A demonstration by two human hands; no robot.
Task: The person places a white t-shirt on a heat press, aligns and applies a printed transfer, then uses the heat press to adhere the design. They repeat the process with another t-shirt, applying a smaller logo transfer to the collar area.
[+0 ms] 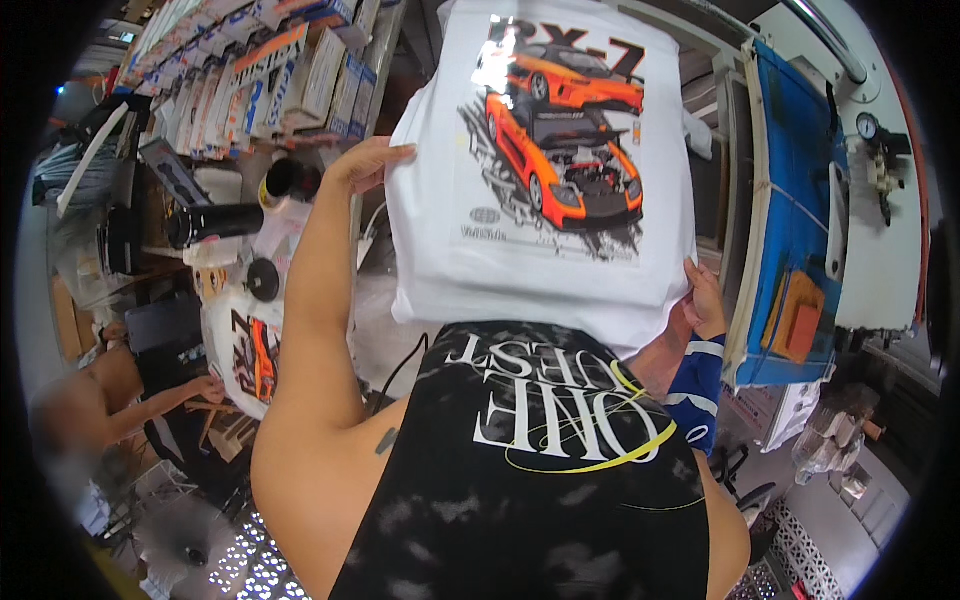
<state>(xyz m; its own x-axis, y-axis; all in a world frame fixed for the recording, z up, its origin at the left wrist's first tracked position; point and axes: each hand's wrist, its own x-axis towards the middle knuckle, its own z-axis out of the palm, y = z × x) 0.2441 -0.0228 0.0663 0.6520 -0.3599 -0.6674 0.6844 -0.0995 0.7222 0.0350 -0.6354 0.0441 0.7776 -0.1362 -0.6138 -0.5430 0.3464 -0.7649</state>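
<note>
A white T-shirt (540, 287) fills the upper centre of the frame, its orange sports-car print (575, 190) facing up, with bright glare at the print's upper left. The left hand (372, 165) has its digits closed on the shirt's left edge; the right hand (705, 298) pinches the lower-right edge, thumb on top, its other fingers partly hidden. A blue arm sleeve (695, 385) with white bands covers the right forearm. At the lower left, a co-worker's hand (207, 388) is at the edge of a second printed shirt (228, 350). A black cylindrical bottle (215, 225) lies at mid-left, below stacked boxes (300, 90); a round pressure gauge (868, 126) is at the upper right.
</note>
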